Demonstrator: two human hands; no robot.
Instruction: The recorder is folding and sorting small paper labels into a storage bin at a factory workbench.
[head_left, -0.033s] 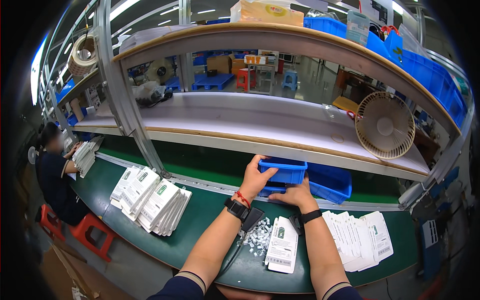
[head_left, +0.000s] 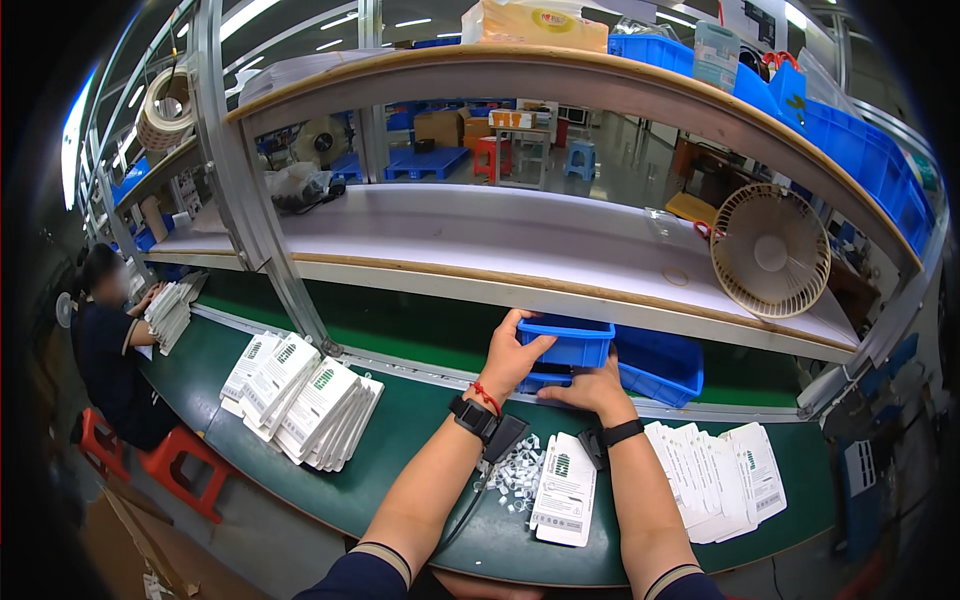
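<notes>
A small blue plastic bin point(head_left: 567, 350) is held under the front edge of the lower shelf. My left hand point(head_left: 513, 358) grips its left side, thumb on the front wall and fingers at the rim. My right hand point(head_left: 597, 388) holds its lower right side, thumb pointing left below it; its other fingers are partly hidden behind the bin. A longer blue bin point(head_left: 662, 368) sits just behind to the right. Nearer me, between my forearms, lie a heap of small white plastic pieces point(head_left: 518, 472) and a flat white printed box point(head_left: 565, 492).
Stacks of flat white boxes lie at left point(head_left: 305, 400) and right point(head_left: 715, 480) on the green table point(head_left: 420, 385). A black device point(head_left: 506, 438) with a cable is beside my left wrist. A round fan point(head_left: 770, 250) stands on the shelf point(head_left: 480, 225). Another person point(head_left: 112, 340) works at far left.
</notes>
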